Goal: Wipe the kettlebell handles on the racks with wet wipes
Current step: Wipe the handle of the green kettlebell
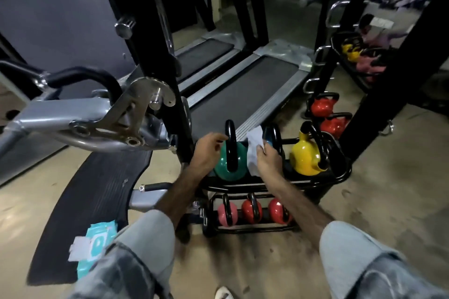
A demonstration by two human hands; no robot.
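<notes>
The pack of wipes (97, 247) lay nearest, on the black mat at the left. On the rack's (340, 177) upper shelf, at its left end, stood the green kettlebell (237, 165), its handle (230, 143) upright, the loop's long axis vertical. The left hand (206, 150) touched that handle, fingers loosely curled. The right hand (268, 160) pinched a white wipe (254, 150) just beside it. Wiping appeared imminent; the next move called for wrapping the wipe round the handle.
</notes>
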